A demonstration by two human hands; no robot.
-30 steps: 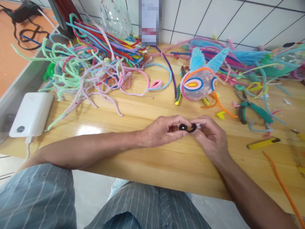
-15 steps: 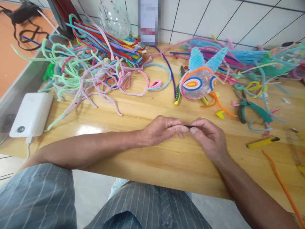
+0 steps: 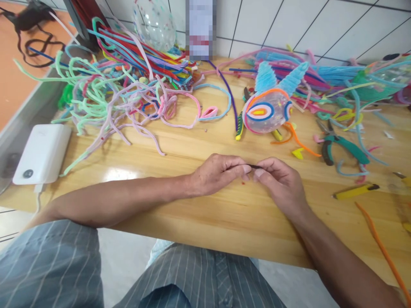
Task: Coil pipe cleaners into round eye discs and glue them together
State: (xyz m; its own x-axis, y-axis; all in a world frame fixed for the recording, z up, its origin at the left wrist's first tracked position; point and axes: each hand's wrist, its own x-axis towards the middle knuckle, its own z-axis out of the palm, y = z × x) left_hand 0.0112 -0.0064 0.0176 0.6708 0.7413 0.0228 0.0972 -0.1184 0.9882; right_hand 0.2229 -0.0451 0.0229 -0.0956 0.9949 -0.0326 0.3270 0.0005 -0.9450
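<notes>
Between my two hands runs a short dark pipe cleaner [image 3: 253, 166], its ends hidden in my fingers. My left hand [image 3: 218, 173] pinches one end between thumb and forefinger, and my right hand [image 3: 281, 182] pinches the other. Both are just above the wooden table [image 3: 192, 218]. Beyond them sits a clear balloon [image 3: 272, 113] with light-blue fuzzy ears [image 3: 266, 78], an orange band and ringed eye shapes in orange, white and blue. An orange pipe cleaner [image 3: 303, 143] trails from its lower right side.
Green-handled pliers [image 3: 345, 147] and a yellow cutter [image 3: 355, 191] lie to the right. Tangled pipe cleaners [image 3: 105, 98] cover the back left, beside a white power bank [image 3: 43, 154]. More bundles [image 3: 334, 76] lie along the tiled wall. A long orange strip [image 3: 379, 244] crosses the right edge.
My fingertips have drawn slightly apart, so more of the dark pipe cleaner shows between them. A small red bit on the table now shows below my fingers.
</notes>
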